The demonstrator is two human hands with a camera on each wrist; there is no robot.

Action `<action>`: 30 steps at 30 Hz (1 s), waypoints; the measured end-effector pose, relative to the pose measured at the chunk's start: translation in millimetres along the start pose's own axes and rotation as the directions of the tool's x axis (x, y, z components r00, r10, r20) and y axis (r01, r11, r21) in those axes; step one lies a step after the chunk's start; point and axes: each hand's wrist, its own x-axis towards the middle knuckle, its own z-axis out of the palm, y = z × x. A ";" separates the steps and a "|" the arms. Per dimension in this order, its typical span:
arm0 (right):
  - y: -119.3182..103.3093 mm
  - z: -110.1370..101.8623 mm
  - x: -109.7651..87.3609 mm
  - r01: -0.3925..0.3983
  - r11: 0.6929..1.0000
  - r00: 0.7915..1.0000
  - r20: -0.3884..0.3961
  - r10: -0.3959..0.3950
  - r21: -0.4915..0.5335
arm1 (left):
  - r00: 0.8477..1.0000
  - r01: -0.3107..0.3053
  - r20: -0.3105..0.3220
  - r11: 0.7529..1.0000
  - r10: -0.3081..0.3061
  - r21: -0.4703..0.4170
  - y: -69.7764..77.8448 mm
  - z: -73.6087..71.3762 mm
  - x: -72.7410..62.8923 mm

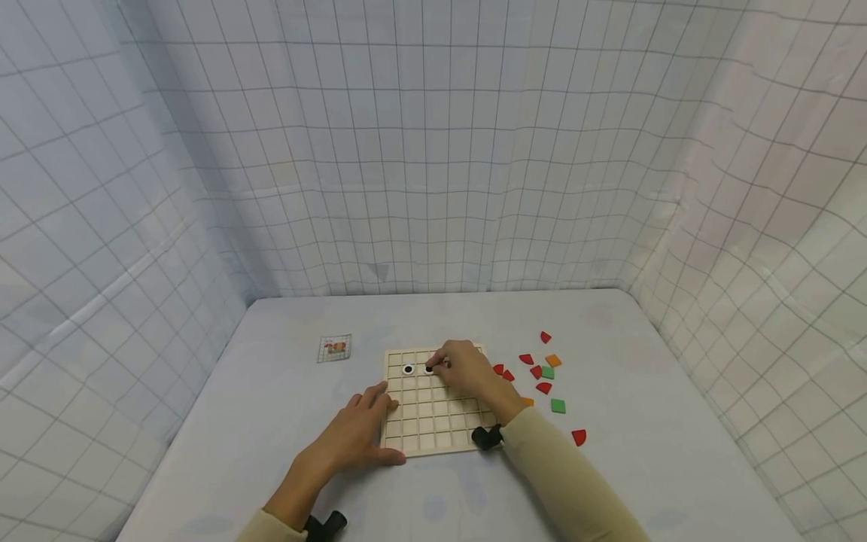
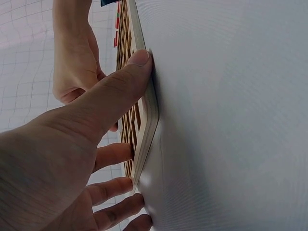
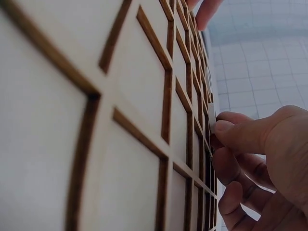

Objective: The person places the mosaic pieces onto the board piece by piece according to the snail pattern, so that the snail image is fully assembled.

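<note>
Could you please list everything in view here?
grid board: one, pale wood, central
round pieces: two, black and white, at board's far side
red wedges: seven visible, red, right of board
tiles: two orange, two green, right of board
picture card: one, multicoloured, left of board
table: one, whitish, under board
sheeting: count unclear, whitish gridded, around table
wrist devices: two, black, at wrists
sleeves: two, beige, on forearms
left hand: one, touching board
right hand: one, pinching round piece
</note>
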 end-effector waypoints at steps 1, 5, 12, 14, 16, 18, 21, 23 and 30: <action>-0.2 -0.2 0.0 -0.003 1.000 1.000 0.003 0.003 0.002 | 1.000 0.000 0.000 1.000 0.000 0.000 0.1 0.0 -0.2; -2.7 -1.3 0.8 -0.008 1.000 1.000 0.007 0.008 0.004 | 1.000 -0.001 0.001 1.000 0.001 0.002 0.6 -0.5 -1.0; -6.1 1.3 5.5 -0.012 0.999 1.000 -0.007 0.012 0.039 | 1.000 -0.004 -0.007 1.000 0.004 0.008 0.5 -1.6 -1.3; -6.2 3.3 6.2 -0.018 0.999 1.000 -0.007 0.018 0.035 | 1.000 -0.005 -0.004 1.000 0.005 0.006 0.2 -1.2 -1.3; -7.3 4.7 6.2 -0.029 0.999 1.000 -0.006 0.029 0.033 | 1.000 -0.006 -0.003 1.000 0.006 0.003 0.0 -0.5 -1.3; -8.0 5.6 6.4 -0.034 0.999 0.999 -0.010 0.034 0.033 | 1.000 -0.007 -0.004 1.000 0.007 0.002 -0.3 0.2 -1.1; -9.6 6.7 5.7 -0.044 0.998 0.999 -0.018 0.045 0.033 | 1.000 -0.009 -0.005 1.000 0.009 -0.001 -0.8 0.6 -0.9; -10.6 7.3 5.5 -0.047 0.998 0.999 -0.025 0.047 0.031 | 1.000 -0.014 -0.006 1.000 0.014 0.002 -1.3 0.5 -0.6; -12.1 7.7 3.0 -0.063 0.998 0.997 -0.034 0.064 0.031 | 1.000 -0.029 0.000 1.000 0.029 0.005 -2.3 -0.2 -0.3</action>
